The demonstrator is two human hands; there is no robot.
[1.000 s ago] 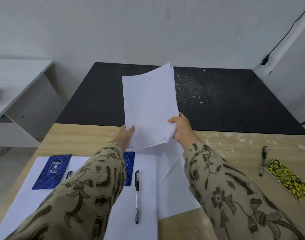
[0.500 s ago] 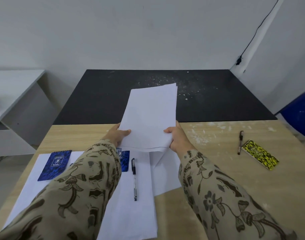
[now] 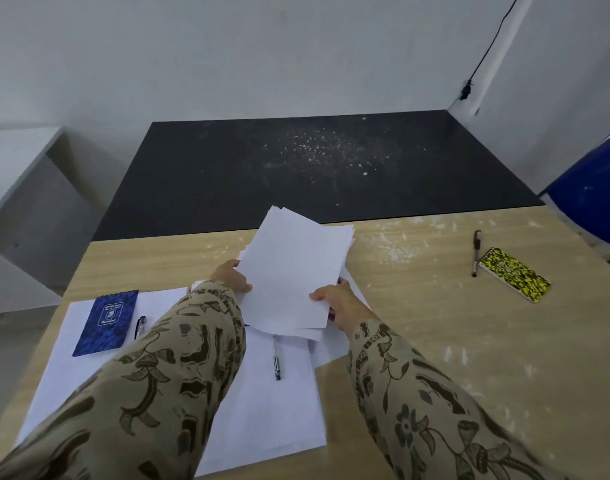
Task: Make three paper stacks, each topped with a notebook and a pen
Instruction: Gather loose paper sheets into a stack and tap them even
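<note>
A sheaf of white paper [image 3: 293, 271] is held just above the wooden table [image 3: 435, 323], tilted to the right. My left hand [image 3: 232, 277] grips its left edge and my right hand [image 3: 334, 303] grips its lower right corner. To the left, a paper stack [image 3: 74, 368] carries a blue notebook [image 3: 106, 322] and a pen [image 3: 140, 326]. A second stack [image 3: 272, 410] in front of me has a pen [image 3: 276, 362] on it; my left sleeve hides its notebook. A yellow-and-black notebook [image 3: 513, 273] and a dark pen [image 3: 476, 252] lie on bare wood at the right.
A black table [image 3: 296, 168] with white specks adjoins the far edge of the wooden one. A blue chair [image 3: 594, 199] stands at the right, a white desk [image 3: 16, 161] at the left. A cable [image 3: 487, 50] runs down the wall corner.
The sheaf has come down from upright in the air to nearly flat just above the table, turning to the right. Both hands lowered with it.
</note>
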